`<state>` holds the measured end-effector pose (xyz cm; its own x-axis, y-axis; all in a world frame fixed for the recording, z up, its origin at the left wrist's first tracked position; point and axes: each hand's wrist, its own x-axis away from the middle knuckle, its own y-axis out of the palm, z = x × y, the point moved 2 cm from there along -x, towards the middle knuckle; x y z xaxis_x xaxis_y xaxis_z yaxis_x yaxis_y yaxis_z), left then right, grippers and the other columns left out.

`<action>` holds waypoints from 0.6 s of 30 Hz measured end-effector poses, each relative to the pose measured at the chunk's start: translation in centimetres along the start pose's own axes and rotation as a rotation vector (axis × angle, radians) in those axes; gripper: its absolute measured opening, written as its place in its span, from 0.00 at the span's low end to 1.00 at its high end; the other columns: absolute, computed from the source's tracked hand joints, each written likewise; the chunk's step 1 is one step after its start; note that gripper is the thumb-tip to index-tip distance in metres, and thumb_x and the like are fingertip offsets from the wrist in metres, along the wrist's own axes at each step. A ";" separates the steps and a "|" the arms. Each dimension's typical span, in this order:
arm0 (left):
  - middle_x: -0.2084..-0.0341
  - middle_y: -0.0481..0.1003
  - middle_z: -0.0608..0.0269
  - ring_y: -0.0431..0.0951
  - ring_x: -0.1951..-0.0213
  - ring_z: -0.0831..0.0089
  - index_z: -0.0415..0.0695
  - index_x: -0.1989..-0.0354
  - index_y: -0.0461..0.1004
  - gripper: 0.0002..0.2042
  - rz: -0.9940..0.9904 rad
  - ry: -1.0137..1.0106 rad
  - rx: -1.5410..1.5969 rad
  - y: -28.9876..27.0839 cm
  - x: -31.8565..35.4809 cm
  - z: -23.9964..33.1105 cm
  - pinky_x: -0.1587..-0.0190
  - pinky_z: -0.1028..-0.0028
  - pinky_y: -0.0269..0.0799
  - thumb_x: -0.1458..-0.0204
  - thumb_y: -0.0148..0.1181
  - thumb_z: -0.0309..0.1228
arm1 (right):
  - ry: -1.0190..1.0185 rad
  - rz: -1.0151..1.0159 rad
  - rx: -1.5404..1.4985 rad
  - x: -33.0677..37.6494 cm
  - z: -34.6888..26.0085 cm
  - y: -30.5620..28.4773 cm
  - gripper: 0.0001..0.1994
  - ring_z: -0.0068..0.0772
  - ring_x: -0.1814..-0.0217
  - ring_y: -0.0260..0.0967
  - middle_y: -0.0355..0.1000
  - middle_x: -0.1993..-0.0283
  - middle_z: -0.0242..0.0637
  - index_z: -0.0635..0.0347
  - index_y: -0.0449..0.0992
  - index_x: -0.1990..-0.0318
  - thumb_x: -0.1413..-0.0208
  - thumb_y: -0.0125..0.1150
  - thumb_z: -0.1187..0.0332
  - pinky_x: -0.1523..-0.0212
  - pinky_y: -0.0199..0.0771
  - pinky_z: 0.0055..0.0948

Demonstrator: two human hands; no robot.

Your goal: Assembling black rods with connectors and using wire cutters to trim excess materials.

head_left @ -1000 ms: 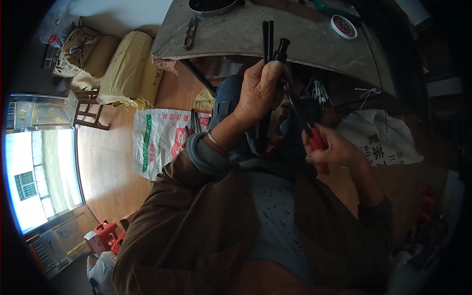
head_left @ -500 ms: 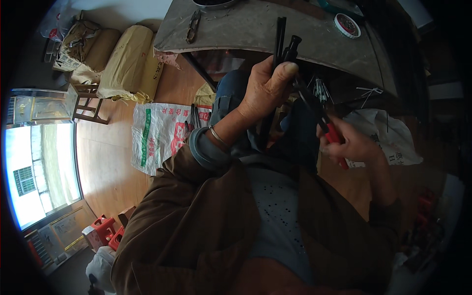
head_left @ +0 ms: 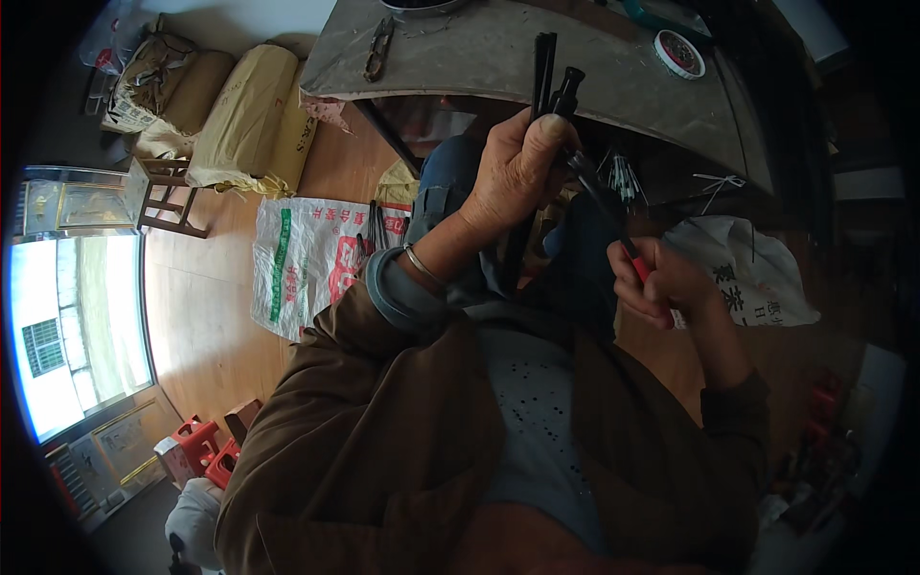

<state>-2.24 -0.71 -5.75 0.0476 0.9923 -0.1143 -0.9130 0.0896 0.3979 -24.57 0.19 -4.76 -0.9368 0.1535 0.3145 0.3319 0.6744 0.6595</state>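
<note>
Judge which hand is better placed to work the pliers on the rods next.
Right, probably: the right hand already grips the red-handled pliers, whose jaws reach the black rods. The left hand is clamped around the rods.

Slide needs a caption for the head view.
Left hand grips black rods; right hand works red-handled pliers beside a grey table.

Warm wooden floor (head_left: 206,316), shiny where daylight falls. Big bright window (head_left: 72,335) at the left, with green outside and a building far off. Grey worktable (head_left: 479,53) at the top (its edge bends because of the lens). Small wooden stool (head_left: 163,196) by the wall, with stuffed tan sacks (head_left: 240,120) piled just beside it. White printed sack (head_left: 307,264) flat on the floor. Red plastic stools (head_left: 201,450) near the window. Dark and hard to make out at the right.
</note>
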 end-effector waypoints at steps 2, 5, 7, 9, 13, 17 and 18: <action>0.85 0.67 0.69 0.63 0.88 0.85 0.39 0.67 0.70 0.25 0.036 0.040 -0.068 0.1 0.2 0.4 0.85 0.84 0.56 0.41 0.49 0.54 | 0.151 0.201 0.372 -0.1 -0.9 0.5 0.11 0.19 0.84 0.63 0.65 0.79 0.33 0.62 0.66 0.63 0.45 0.60 0.67 0.83 0.66 0.19; 0.86 0.67 0.69 0.62 0.89 0.84 0.39 0.67 0.69 0.25 0.073 -0.005 -0.020 -0.9 -0.2 0.1 0.86 0.83 0.55 0.40 0.48 0.54 | -0.464 0.793 1.214 -0.9 -1.3 0.9 0.12 0.16 0.79 0.62 0.65 0.76 0.31 0.68 0.67 0.53 0.43 0.52 0.74 0.75 0.65 0.17; 0.87 0.66 0.68 0.62 0.89 0.84 0.39 0.67 0.69 0.26 0.067 -0.001 -0.022 -0.6 -0.5 0.0 0.86 0.82 0.55 0.40 0.47 0.55 | -0.243 0.758 0.907 -0.8 -0.5 2.3 0.10 0.17 0.79 0.62 0.65 0.76 0.30 0.68 0.68 0.54 0.40 0.51 0.71 0.76 0.65 0.18; 0.88 0.66 0.68 0.61 0.90 0.84 0.39 0.67 0.69 0.26 0.058 0.005 -0.027 -0.4 -0.8 0.0 0.87 0.82 0.55 0.40 0.46 0.55 | -0.016 0.513 0.373 -1.1 0.7 2.4 0.15 0.19 0.78 0.66 0.66 0.76 0.30 0.68 0.68 0.55 0.35 0.49 0.61 0.77 0.67 0.20; 0.88 0.67 0.67 0.62 0.89 0.83 0.39 0.68 0.69 0.28 0.009 -0.058 -0.049 -0.4 -0.9 0.4 0.86 0.82 0.55 0.40 0.42 0.58 | -0.036 0.460 0.404 -0.9 -1.0 2.8 0.21 0.22 0.77 0.69 0.68 0.75 0.33 0.67 0.68 0.53 0.35 0.49 0.54 0.79 0.70 0.21; 0.87 0.67 0.67 0.63 0.89 0.83 0.40 0.68 0.70 0.30 -0.051 -0.126 -0.026 -0.4 -1.1 0.2 0.86 0.81 0.55 0.40 0.39 0.59 | -0.057 0.455 0.379 -0.3 -1.7 3.4 0.21 0.22 0.77 0.69 0.68 0.74 0.34 0.67 0.67 0.52 0.35 0.48 0.54 0.79 0.71 0.22; 0.87 0.67 0.67 0.63 0.89 0.83 0.40 0.68 0.70 0.30 -0.047 -0.124 -0.027 -0.6 -1.1 0.2 0.86 0.81 0.55 0.40 0.39 0.59 | -0.013 0.431 0.375 -0.2 -1.7 3.2 0.21 0.22 0.76 0.69 0.68 0.74 0.33 0.67 0.67 0.51 0.35 0.48 0.54 0.78 0.71 0.21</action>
<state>-1.69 -1.79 -5.67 0.1388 0.9902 -0.0183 -0.9191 0.1357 0.3699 -23.17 1.07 -1.54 -0.7272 0.4791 0.4915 0.6250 0.7583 0.1854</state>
